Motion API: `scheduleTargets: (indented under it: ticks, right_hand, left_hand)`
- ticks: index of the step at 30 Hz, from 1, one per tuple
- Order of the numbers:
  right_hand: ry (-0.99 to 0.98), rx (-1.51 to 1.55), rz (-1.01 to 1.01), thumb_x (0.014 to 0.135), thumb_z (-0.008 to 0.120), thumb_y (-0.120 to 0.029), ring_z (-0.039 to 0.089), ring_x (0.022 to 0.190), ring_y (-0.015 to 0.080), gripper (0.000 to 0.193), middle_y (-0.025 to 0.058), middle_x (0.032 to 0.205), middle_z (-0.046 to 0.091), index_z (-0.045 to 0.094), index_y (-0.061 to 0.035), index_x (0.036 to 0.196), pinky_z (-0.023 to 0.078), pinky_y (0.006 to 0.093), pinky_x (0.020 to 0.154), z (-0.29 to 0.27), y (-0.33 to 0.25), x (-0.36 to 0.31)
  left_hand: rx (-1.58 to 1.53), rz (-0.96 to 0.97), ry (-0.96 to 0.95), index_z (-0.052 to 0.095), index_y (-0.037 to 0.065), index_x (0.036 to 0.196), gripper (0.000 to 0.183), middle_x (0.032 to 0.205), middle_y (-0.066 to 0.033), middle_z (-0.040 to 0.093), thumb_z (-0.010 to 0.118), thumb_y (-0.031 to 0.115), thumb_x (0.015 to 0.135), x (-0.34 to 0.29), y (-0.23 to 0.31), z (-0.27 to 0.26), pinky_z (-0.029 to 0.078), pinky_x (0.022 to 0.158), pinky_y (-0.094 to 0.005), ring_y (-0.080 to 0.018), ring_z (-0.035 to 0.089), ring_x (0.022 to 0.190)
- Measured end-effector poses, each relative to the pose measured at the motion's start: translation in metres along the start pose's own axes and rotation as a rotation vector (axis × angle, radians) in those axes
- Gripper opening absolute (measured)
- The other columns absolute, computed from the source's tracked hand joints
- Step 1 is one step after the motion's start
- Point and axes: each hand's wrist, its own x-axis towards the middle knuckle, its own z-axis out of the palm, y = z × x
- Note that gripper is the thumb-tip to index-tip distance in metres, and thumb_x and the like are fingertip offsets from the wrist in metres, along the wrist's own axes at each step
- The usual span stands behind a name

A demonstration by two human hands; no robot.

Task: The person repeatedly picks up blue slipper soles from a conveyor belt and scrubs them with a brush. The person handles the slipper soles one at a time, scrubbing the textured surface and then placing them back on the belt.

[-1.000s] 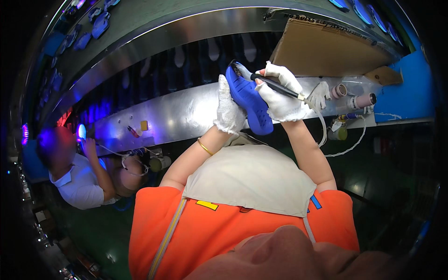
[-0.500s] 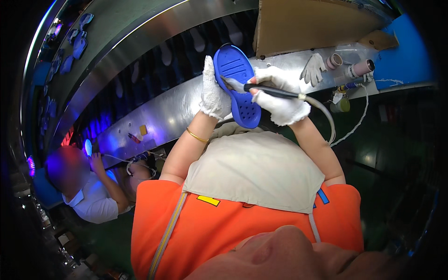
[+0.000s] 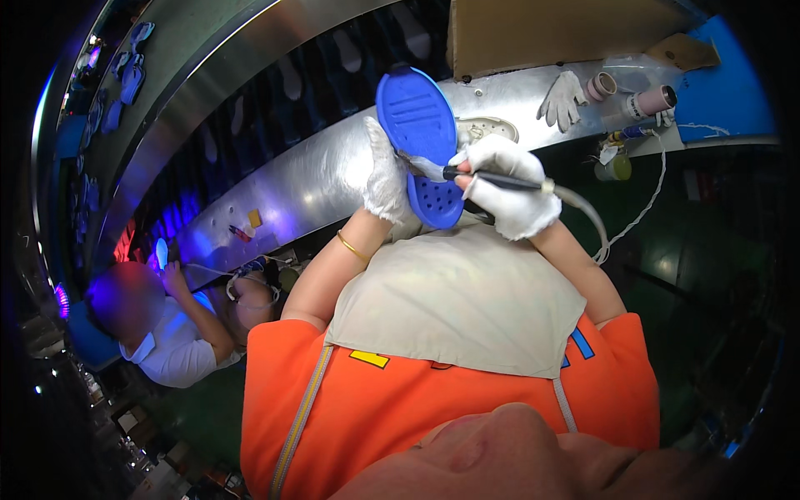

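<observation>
the blue shoe sole (image 3: 419, 142) now stands upright with its ridged underside turned to the camera, where a second ago it lay folded and edge-on; it has also come nearer the chest, above the beige apron (image 3: 454, 300). the left hand (image 3: 387, 179), gloved white, grasps its left edge. the right hand (image 3: 508, 183) is clenched round a dark pen-like tool (image 3: 492, 177) whose tip meets the sole's middle, hose trailing right. judging by this, the work on the underside is in hand. a spare glove (image 3: 562, 98) lies far right on the metal bench (image 3: 292, 187).

Tool tip hidden between hands (image 3: 450, 179) against blue sole (image 3: 417, 117); co-worker's face (image 3: 125, 304) blurred.
</observation>
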Motion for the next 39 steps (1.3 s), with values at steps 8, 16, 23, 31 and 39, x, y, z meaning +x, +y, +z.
scheduleTargets:
  ticks: [8, 16, 23, 31, 39]
  right_hand:
    - [-0.064, -0.102, -0.206, 0.079, 0.067, 0.0, 0.061, 0.079, 0.0102, 0.011, 0.0062, 0.087, 0.062, 0.059, 0.0, 0.087, 0.051, 0.0248, 0.073, 0.012, -0.005, 0.026]
    - [-0.02, 0.105, -0.021, 0.081, 0.064, 0.001, 0.061, 0.079, 0.0098, 0.011, 0.0067, 0.088, 0.064, 0.058, -0.0007, 0.09, 0.051, 0.0244, 0.07, 0.015, 0.0, 0.029]
    - [-0.051, 0.055, 0.047, 0.081, 0.065, 0.001, 0.06, 0.082, 0.0106, 0.015, 0.0063, 0.094, 0.063, 0.057, -0.004, 0.092, 0.05, 0.0245, 0.074, 0.004, -0.003, 0.034]
    - [-0.349, 0.048, 0.28, 0.073, 0.066, 0.003, 0.058, 0.081, 0.0115, 0.013, 0.0065, 0.091, 0.062, 0.061, -0.0037, 0.083, 0.049, 0.0238, 0.071, -0.01, -0.014, 0.047]
    - [-0.291, -0.299, 0.062, 0.076, 0.066, -0.005, 0.058, 0.081, 0.0106, 0.009, 0.0038, 0.089, 0.062, 0.062, -0.0027, 0.083, 0.048, 0.0246, 0.077, 0.0, -0.012, 0.047]
  left_hand:
    - [-0.233, 0.226, -0.315, 0.053, 0.002, 0.117, 0.105, 0.104, -0.0159, 0.061, 0.021, 0.089, 0.068, 0.027, 0.026, 0.002, 0.053, 0.077, -0.0409, -0.0298, 0.062, 0.09]
    - [-0.262, 0.354, -0.473, 0.05, 0.001, 0.121, 0.113, 0.109, -0.0182, 0.059, 0.032, 0.093, 0.059, 0.039, 0.051, -0.009, 0.049, 0.086, -0.0489, -0.0354, 0.059, 0.096]
    - [-0.082, 0.362, -0.57, 0.042, 0.004, 0.13, 0.114, 0.114, -0.024, 0.057, 0.028, 0.092, 0.06, 0.037, 0.07, -0.011, 0.052, 0.084, -0.0489, -0.0379, 0.061, 0.095]
    - [0.226, 0.189, -0.618, 0.049, 0.004, 0.126, 0.109, 0.108, -0.0226, 0.061, 0.026, 0.09, 0.063, 0.034, 0.086, 0.002, 0.055, 0.081, -0.0428, -0.0313, 0.065, 0.091]
    - [0.664, 0.112, -0.115, 0.055, 0.004, 0.12, 0.089, 0.098, -0.0189, 0.065, 0.039, 0.079, 0.074, 0.029, 0.088, 0.018, 0.058, 0.066, -0.0345, -0.0239, 0.067, 0.079]
